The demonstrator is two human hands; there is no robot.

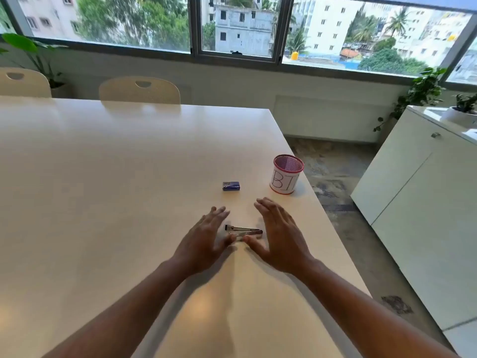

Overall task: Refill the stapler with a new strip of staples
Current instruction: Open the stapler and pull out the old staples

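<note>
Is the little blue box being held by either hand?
No, the blue box lies alone on the table, beyond both open hands.

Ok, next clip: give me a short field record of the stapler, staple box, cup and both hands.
stapler: metal, lying on the white table, between the hands
staple box: small, blue, closed, beyond the stapler, untouched
mesh cup: pink rim, white paper label, near the table's right edge
left hand: open, fingers spread, beside the stapler
right hand: open, beside the stapler
</note>
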